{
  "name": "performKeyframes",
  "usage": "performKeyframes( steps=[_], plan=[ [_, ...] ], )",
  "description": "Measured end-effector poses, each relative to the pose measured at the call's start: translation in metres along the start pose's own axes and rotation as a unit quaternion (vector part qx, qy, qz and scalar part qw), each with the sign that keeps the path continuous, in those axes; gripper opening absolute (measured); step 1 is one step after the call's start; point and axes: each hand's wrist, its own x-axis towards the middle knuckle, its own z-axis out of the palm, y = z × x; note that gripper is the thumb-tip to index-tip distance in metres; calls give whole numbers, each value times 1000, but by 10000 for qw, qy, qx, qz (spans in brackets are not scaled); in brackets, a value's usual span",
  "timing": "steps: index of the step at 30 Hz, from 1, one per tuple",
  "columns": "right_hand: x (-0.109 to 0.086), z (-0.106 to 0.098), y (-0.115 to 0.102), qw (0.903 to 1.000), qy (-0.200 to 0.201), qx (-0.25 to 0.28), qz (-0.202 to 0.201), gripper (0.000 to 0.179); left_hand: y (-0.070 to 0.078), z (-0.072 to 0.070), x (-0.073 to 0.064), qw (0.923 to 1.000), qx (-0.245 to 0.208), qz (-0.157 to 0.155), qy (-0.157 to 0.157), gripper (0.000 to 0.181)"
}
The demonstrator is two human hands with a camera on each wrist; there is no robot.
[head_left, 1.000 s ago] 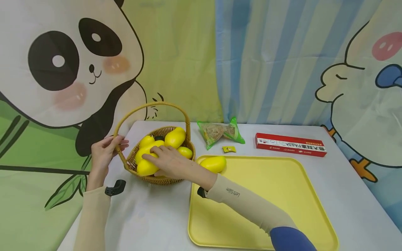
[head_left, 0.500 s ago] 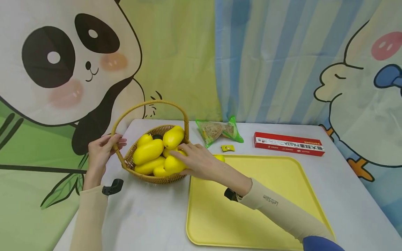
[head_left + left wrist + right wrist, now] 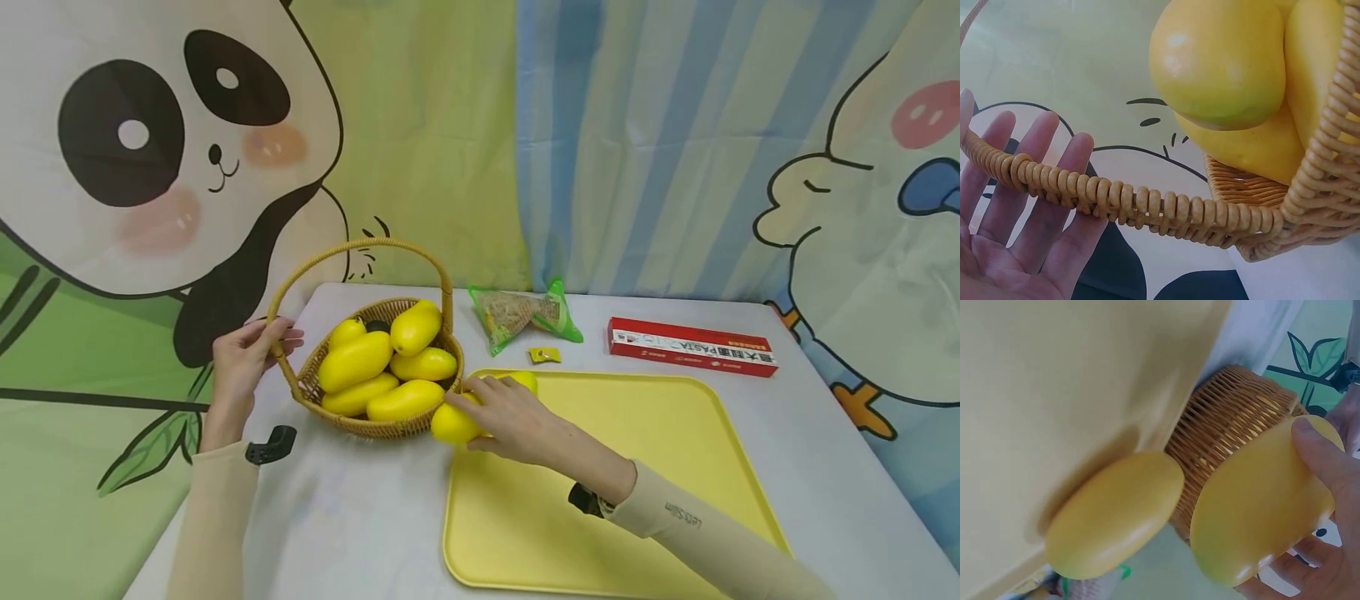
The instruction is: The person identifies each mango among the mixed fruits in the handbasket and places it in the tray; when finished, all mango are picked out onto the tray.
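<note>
My right hand [image 3: 517, 421] grips a yellow mango [image 3: 452, 425] over the near-left corner of the yellow tray [image 3: 600, 500], just beside the wicker basket [image 3: 378, 429]. In the right wrist view the thumb lies along one side of this mango [image 3: 1260, 506] and fingers curl under the other. Another mango [image 3: 1116, 515] rests at the tray's far-left edge, partly behind the hand in the head view. The basket is filled with several more mangoes [image 3: 354, 363] and something dark. My left hand [image 3: 236, 367] holds the basket handle [image 3: 1116, 200] between thumb and outstretched fingers.
Behind the tray on the white table lie a green-trimmed clear packet [image 3: 517, 317], a small yellow sachet [image 3: 544, 355] and a red pasta box [image 3: 693, 347]. A curtain printed with a panda [image 3: 217, 167] hangs behind the table.
My right hand has lifted a mango out of the basket and carried it right, over the tray's edge. The left hand has stayed at the handle.
</note>
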Motion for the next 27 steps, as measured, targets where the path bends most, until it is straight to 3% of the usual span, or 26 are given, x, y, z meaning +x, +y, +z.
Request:
performKeyframes(
  steps=[14, 27],
  plan=[
    [-26, 24, 0, 9988, -413, 173, 211, 68, -2, -2, -1, 10000, -85, -43, 12, 30],
    [-34, 40, 2, 9955, -790, 363, 365, 66, -1, 2, -1, 10000, -10, 45, 1, 27]
  ],
)
